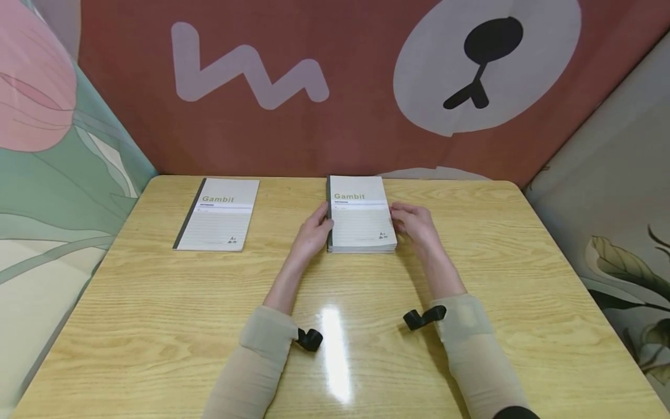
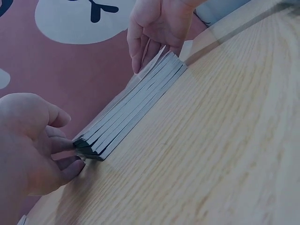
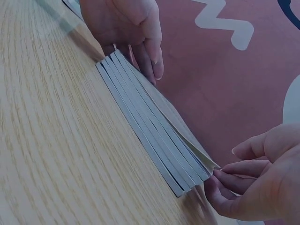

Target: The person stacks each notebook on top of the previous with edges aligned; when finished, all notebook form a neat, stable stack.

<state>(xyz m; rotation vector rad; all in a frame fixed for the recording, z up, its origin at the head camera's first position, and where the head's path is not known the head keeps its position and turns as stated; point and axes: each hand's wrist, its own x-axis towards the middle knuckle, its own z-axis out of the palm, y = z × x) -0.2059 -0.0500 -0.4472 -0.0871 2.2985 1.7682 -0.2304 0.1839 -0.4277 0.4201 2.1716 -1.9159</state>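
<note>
A stack of several white notebooks [image 1: 361, 224] lies near the back edge of the table, its top cover marked "Gambit" and its dark spines facing left. My left hand [image 1: 313, 235] touches the spine side, fingers against the edges and thumb raised in the left wrist view. On the opposite side, the fingertips of my right hand [image 1: 416, 227] touch the page edges. The right wrist view shows the top notebook's cover [image 3: 180, 122] lifted slightly at its right edge, close to those fingers. Another "Gambit" notebook [image 1: 217, 215] lies flat, apart from the stack, to the left.
The wooden table [image 1: 157, 326] reaches a patterned red backdrop [image 1: 356, 134] behind the stack. Printed fabric walls stand at left [image 1: 47, 192] and right [image 1: 617, 192]. Black camera mounts [image 1: 310, 340] sit on both wrists over beige sleeves.
</note>
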